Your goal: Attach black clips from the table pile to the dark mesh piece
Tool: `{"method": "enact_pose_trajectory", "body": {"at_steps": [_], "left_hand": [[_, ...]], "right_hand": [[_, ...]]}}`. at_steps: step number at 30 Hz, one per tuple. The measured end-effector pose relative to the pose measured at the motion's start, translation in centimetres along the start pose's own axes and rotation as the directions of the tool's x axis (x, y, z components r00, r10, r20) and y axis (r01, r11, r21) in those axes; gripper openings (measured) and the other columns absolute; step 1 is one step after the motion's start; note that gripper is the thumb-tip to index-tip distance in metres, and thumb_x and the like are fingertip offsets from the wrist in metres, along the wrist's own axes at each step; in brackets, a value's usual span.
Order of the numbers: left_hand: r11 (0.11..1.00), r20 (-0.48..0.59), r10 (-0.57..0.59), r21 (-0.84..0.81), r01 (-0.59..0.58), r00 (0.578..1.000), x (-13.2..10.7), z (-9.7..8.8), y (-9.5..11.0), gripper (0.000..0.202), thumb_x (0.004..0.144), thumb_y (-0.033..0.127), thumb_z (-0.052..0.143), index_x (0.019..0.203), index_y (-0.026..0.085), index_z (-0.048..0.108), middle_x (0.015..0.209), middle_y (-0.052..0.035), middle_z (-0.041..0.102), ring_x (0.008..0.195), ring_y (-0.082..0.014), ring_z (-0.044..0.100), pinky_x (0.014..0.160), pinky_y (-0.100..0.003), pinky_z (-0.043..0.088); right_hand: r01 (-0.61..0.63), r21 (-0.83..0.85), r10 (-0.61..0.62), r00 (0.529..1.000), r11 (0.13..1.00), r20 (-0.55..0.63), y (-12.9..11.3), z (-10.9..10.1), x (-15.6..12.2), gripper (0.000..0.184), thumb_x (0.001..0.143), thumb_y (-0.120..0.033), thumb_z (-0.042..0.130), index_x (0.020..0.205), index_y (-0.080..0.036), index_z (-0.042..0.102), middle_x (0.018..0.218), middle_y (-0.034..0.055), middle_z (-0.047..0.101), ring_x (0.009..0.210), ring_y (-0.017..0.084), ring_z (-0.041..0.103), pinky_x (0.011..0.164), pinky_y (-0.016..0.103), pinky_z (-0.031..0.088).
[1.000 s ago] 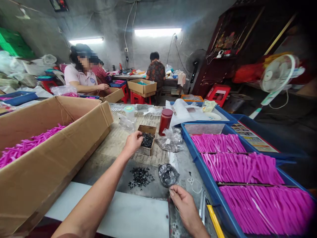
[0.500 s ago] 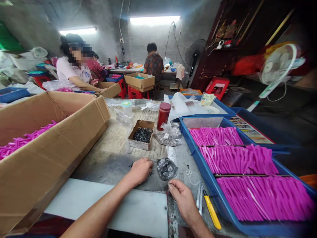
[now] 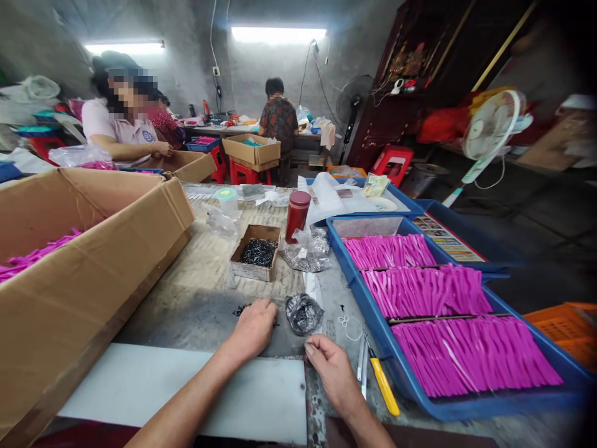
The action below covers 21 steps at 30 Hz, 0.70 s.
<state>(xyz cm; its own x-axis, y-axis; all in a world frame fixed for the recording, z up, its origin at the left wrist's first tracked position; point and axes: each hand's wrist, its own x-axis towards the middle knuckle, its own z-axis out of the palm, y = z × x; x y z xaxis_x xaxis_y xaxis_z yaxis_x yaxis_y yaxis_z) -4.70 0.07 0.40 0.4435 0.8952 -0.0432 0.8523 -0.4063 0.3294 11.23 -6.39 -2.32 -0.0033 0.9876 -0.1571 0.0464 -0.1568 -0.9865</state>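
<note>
Black pieces (image 3: 240,309) are lying on the counter (image 3: 196,274), showing around my left hand (image 3: 255,325), whose grip I cannot tell. My right hand (image 3: 329,367) is pinching narrowly, contents unclear, near the crumpled bag (image 3: 304,314), presumably placed within reach. Cardboard box (image 3: 97,274) and blue tray (image 3: 357,286) are bordering the open middle.

Lamps: two white tubes (image 3: 278,35), glaring on far wall (image 3: 186,68). I log dim right side, blackened right edge, stretched corners.
</note>
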Motion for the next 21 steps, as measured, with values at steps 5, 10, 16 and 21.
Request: {"method": "enact_pose_trajectory", "body": {"at_steps": [5,10,16,21], "left_hand": [[0.942,-0.044,0.050,-0.329,-0.062,0.998,-1.5,-0.3,0.5,0.019,0.078,0.019,0.031,0.068,0.018,0.047,0.060,0.0009,0.047,0.057,-0.0124,0.042,0.053,-0.021,0.031],[0.842,-0.039,0.057,-0.535,-0.068,0.998,-2.9,0.8,1.8,0.017,0.078,0.021,0.033,0.069,0.019,0.048,0.056,0.0034,0.047,0.052,-0.0103,0.042,0.050,-0.019,0.030],[0.830,-0.132,0.027,-0.550,-0.096,0.991,-3.6,1.9,2.8,0.016,0.074,0.014,0.037,0.068,0.019,0.051,0.061,0.0018,0.053,0.058,-0.0108,0.048,0.055,-0.019,0.035],[0.851,-0.167,0.018,-0.514,-0.103,0.986,-3.6,1.6,2.9,0.017,0.071,0.010,0.038,0.069,0.017,0.053,0.063,0.0012,0.055,0.059,-0.0106,0.050,0.057,-0.019,0.038]], "right_hand": [[0.027,-0.061,-0.026,1.000,0.998,0.010,-0.4,0.4,-0.2,0.016,0.069,-0.029,0.046,0.060,-0.016,0.047,0.053,-0.0046,0.035,0.052,0.010,0.033,0.049,0.021,0.029],[0.037,-0.147,-0.031,0.999,0.989,0.041,-0.7,1.3,-0.5,0.015,0.072,-0.027,0.044,0.063,-0.016,0.049,0.053,-0.0044,0.039,0.051,0.010,0.035,0.048,0.021,0.029],[0.037,-0.170,-0.030,0.999,0.985,0.043,-0.5,1.6,-0.6,0.016,0.071,-0.027,0.044,0.062,-0.016,0.051,0.054,-0.0039,0.042,0.052,0.011,0.038,0.048,0.020,0.030],[0.008,-0.111,-0.004,0.999,0.994,0.037,-0.6,1.5,-0.6,0.014,0.071,-0.027,0.045,0.062,-0.017,0.048,0.053,-0.0046,0.042,0.051,0.010,0.039,0.048,0.020,0.032]]}}
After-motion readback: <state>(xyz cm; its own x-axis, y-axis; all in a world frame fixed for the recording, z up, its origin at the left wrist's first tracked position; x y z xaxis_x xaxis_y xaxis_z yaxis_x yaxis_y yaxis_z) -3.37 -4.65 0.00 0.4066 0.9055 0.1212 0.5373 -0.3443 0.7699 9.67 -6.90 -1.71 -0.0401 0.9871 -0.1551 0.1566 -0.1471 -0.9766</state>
